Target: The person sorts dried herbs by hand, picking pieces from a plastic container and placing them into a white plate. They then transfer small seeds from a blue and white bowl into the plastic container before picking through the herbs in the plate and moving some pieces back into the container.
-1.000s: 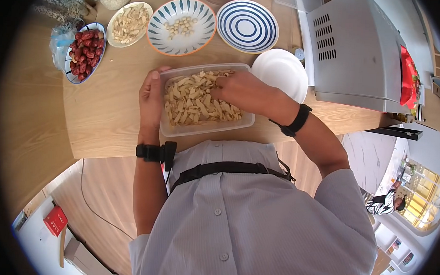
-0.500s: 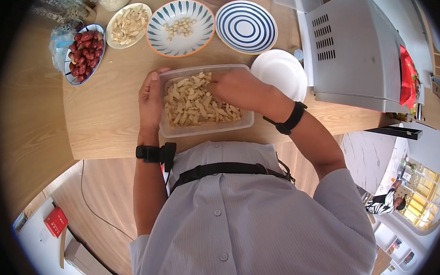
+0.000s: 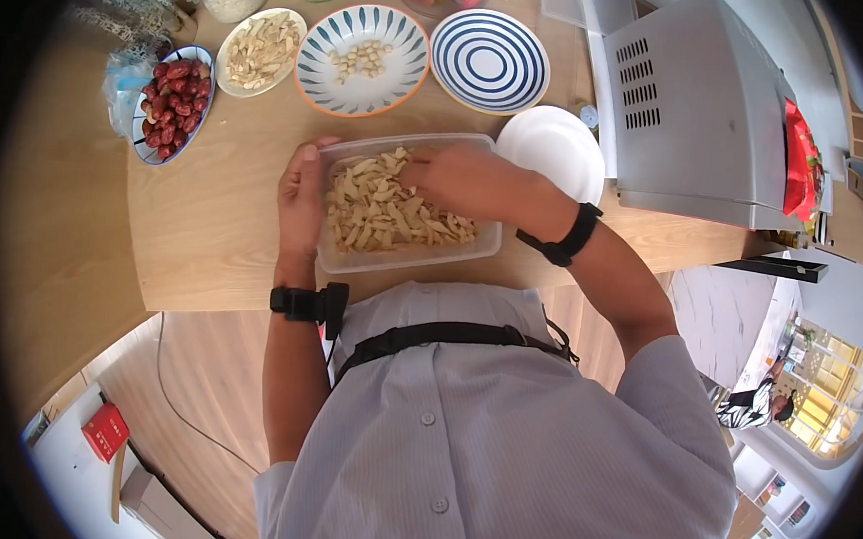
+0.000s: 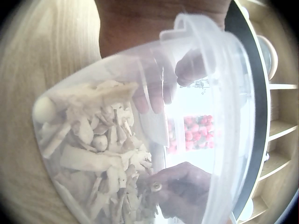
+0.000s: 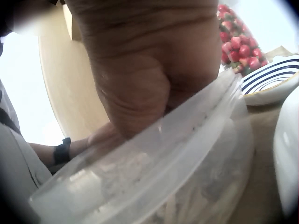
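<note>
A clear plastic container (image 3: 413,259) of pale dried slices (image 3: 386,209) sits on the table. At its left end my left hand (image 3: 301,194) grips the wall, thumb up along the outside. My right hand (image 3: 475,182) reaches in over the far right part, fingers down among the slices. Through the wall in the left wrist view, the right hand (image 4: 184,189) has curled fingers pinching a small round pale piece (image 4: 156,186). Another round piece (image 4: 100,143) lies among the slices. In the right wrist view the container rim (image 5: 173,161) hides the right fingertips.
Behind stand a plate of red dates (image 3: 174,110), a plate of pale slices (image 3: 260,54), a leaf-patterned plate with small round pieces (image 3: 359,63), a blue-ringed plate (image 3: 489,63) and a white plate (image 3: 553,149). A grey appliance (image 3: 693,117) stands at the right.
My right hand has shifted slightly left inside the container over the slices. The left hand keeps its hold, and the head view has tilted a little.
</note>
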